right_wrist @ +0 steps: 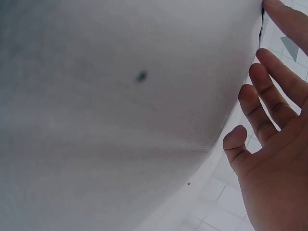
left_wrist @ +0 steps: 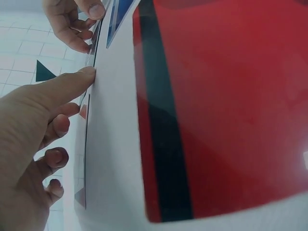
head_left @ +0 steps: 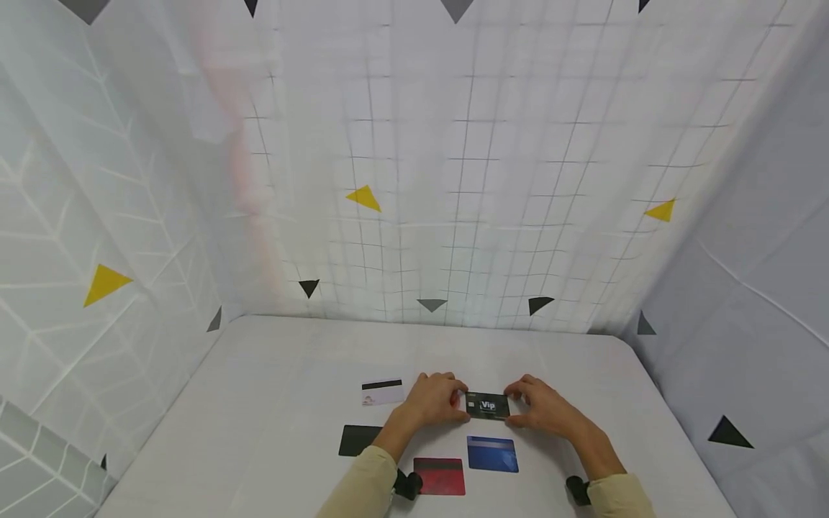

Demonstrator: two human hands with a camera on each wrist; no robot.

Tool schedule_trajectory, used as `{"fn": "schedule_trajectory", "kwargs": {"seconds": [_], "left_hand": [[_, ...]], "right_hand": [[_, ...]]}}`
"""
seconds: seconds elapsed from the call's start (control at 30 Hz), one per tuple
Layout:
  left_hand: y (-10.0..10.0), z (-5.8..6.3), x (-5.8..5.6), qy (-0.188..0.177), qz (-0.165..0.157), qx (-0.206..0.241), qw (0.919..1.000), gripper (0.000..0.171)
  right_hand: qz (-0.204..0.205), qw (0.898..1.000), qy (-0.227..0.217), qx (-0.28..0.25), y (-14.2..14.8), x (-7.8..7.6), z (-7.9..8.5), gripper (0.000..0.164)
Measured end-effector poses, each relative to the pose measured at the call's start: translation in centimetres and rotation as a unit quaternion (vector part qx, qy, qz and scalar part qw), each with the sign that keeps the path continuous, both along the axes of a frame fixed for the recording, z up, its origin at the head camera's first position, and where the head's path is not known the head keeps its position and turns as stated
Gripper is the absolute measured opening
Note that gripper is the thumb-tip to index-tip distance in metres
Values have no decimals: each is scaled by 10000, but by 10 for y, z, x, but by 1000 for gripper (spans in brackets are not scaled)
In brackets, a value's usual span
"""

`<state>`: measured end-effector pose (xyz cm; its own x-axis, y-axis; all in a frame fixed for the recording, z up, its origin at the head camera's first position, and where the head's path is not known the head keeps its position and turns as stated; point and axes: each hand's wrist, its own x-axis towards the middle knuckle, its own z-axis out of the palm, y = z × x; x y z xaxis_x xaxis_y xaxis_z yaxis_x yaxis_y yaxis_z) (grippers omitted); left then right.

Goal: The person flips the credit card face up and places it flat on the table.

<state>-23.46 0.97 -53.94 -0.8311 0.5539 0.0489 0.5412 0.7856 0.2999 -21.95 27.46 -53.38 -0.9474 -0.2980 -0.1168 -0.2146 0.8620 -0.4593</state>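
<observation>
Pinching the black Vip card (head_left: 488, 406) at its left end with my left hand (head_left: 430, 400) and its right end with my right hand (head_left: 546, 410), I have it just beyond the blue card (head_left: 492, 455); the red card (head_left: 440, 478) lies nearer and left, the white card (head_left: 383, 393) far left, the dark card (head_left: 358, 440) partly behind my left wrist (head_left: 395, 432)

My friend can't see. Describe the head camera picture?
A person's left hand and right hand hold opposite ends of a black card marked "Vip" at a white table. Nearby lie a white card, a red card, a blue card and a dark card partly hidden by the left arm.
</observation>
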Motion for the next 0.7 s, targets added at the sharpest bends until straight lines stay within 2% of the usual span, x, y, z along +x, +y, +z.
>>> {"fn": "schedule_trajectory", "kwargs": {"seconds": [0.3, 0.47, 0.7], "left_hand": [[-3, -1, 1, 19, -44, -53, 10000, 53], [-7, 0, 2, 118, -59, -132, 9998, 54], [-12, 2, 7, 158, -161, -139, 9996, 54]], "right_hand": [[-72, 9999, 62, 125, -1, 1, -3, 54], [-82, 9997, 166, 157, -3, 7, 0, 57], [-107, 9998, 9, 191, -6, 18, 7, 61]]}}
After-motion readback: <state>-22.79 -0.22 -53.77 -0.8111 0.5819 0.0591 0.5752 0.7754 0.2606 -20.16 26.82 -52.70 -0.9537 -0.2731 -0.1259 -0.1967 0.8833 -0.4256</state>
